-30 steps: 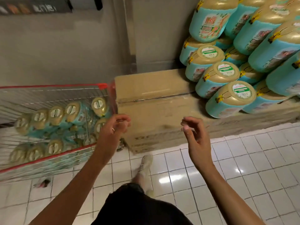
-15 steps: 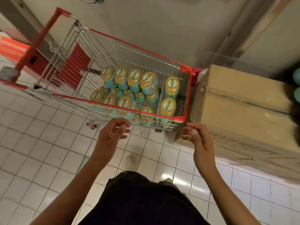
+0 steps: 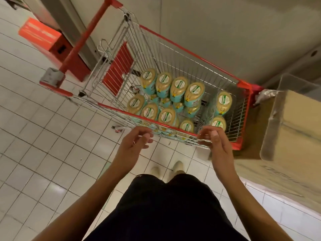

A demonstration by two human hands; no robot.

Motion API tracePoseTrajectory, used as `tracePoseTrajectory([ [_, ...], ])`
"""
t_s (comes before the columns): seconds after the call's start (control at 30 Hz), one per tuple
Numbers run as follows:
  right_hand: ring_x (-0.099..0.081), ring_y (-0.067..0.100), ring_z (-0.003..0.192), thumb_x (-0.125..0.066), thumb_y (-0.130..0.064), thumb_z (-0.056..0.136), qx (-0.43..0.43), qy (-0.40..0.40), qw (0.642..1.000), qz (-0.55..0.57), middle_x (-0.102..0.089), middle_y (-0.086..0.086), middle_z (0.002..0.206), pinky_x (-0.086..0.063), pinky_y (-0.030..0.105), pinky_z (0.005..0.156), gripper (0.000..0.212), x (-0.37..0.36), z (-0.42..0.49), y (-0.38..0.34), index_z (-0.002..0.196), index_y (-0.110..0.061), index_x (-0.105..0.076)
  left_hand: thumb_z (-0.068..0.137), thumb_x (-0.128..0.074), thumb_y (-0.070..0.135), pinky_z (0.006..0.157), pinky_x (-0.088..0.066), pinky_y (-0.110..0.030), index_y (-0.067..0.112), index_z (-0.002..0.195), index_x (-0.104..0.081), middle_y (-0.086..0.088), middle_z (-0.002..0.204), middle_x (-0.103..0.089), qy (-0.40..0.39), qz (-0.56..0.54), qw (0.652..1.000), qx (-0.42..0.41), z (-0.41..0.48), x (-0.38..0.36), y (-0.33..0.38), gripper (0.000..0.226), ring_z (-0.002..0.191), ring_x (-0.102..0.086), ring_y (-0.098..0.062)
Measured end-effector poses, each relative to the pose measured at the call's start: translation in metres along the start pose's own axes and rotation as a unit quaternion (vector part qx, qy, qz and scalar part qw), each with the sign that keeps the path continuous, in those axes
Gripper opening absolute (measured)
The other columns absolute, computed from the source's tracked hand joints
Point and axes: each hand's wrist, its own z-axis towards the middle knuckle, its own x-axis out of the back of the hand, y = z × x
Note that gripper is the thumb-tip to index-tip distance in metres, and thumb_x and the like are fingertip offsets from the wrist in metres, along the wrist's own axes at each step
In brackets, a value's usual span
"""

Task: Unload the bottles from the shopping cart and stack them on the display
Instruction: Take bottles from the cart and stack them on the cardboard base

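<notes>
Both grips are reaching closer to the cart than before | left grip, right grip are hovering released, empty | bottles are standing cap-up inside, just beyond and below; right grip is nearer.

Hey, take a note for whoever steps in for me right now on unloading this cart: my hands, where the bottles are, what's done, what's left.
Left hand: holds nothing, fingers loosely curled, at the near rim of the red-trimmed wire shopping cart.
Right hand: also empty, by the same rim; unclear whether it touches the wire.
Teal-labelled plastic bottles with tan tops: many stand in the cart basket, some lower down between the others.
Brown cardboard boxes sit right of the cart; the display stack is out of view.
Done: cannot be judged from here.
Left: lift the bottles out and stack them on the display.
</notes>
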Motion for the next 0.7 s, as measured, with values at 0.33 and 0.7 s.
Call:
tracePoseTrajectory([
  [0.33,-0.072,0.017,0.097,-0.040,-0.042,0.108,-0.079,0.023,0.997,-0.005,-0.074,0.001,0.105,-0.058,0.023,0.083,0.039,-0.009,0.110,0.015,0.111,-0.017,-0.070,0.095,-0.056,0.041,0.081,-0.061,-0.025,0.039,0.103,-0.070,0.013,0.103,-0.074,-0.038,0.020,0.998,0.054,0.138,-0.024,0.008,0.016,0.096,-0.074,-0.009],
  [0.7,-0.056,0.023,0.086,-0.037,-0.021,0.116,-0.229,-0.138,0.959,-0.092,-0.060,0.024,0.090,-0.045,0.033,0.080,0.043,-0.068,0.308,0.146,0.103,0.012,-0.062,0.103,-0.059,0.029,0.068,-0.052,-0.030,0.028,0.101,-0.064,0.001,0.094,-0.072,-0.083,0.169,0.940,0.285,0.284,-0.055,-0.094,0.006,0.085,-0.069,-0.022],
])
